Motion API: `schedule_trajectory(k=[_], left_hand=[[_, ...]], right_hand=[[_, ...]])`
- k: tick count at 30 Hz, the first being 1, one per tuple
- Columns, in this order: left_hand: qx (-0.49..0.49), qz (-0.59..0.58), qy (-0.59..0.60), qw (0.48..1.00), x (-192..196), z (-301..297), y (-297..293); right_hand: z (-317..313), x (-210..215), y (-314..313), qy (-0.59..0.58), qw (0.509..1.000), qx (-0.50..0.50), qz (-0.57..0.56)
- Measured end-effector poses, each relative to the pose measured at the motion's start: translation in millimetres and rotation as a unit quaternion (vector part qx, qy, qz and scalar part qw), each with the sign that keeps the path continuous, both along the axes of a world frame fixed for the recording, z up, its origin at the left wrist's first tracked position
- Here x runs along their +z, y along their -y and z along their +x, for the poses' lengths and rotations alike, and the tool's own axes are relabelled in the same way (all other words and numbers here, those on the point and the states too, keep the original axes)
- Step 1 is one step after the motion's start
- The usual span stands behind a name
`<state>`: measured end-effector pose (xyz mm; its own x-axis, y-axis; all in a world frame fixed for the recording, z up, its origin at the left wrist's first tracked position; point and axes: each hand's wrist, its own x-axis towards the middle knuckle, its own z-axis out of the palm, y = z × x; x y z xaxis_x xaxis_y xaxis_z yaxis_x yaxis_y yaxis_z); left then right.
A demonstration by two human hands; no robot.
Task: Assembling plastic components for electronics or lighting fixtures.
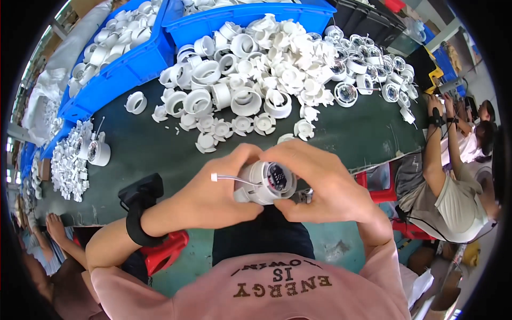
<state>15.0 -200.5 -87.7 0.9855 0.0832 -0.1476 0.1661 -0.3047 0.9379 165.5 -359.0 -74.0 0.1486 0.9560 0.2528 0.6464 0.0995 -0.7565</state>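
In the head view, the unit (258, 196) is suspended between the two hands, above the near edge of the table (352, 128) and in front of the wearer's torso. The left hand (216, 186) is closed around the left side of the unit, fingers over the top and thumb below. The right hand (325, 184) grips the opposite side, fingers curled along the upper rim and thumb beneath. The round face (277, 177), dark behind a glossy surface, is turned up and to the right. A thin pale lead (234, 178) extends from the unit to the left, ending in a small white plug (214, 177). The unit is probably light, and its white shell appears to be stiff, smooth plastic that could slip under a loose grip. The face should be treated as the part likeliest to scratch or smudge; the lead is likely flexible and weak at its root. The recommended hold is the shell's outer wall, with opposed thumb and fingers, clear of face and lead. The lead should not serve as a handle.
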Motion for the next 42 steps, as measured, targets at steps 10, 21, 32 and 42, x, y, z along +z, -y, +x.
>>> schedule_trajectory(k=[10, 21, 32, 42], left_hand=[[0.143, -0.029, 0.196, 0.970, -46.7, -10.5, 43.4], [0.181, 0.126, 0.252, 0.942, -42.2, 2.8, 57.2], [0.520, -0.046, 0.088, 0.848, -46.3, -99.4, -28.8], [0.583, 0.164, -0.001, 0.796, -75.0, -191.5, -121.8]], right_hand=[[1.9, -43.0, 36.1, -0.272, 0.962, 0.016, 0.021], [-17.2, -57.1, 38.9, -0.037, 0.992, -0.075, 0.096], [141.8, -55.1, 36.9, 0.366, 0.877, -0.309, 0.030], [131.7, -70.6, 43.2, 0.287, 0.915, -0.283, 0.009]])
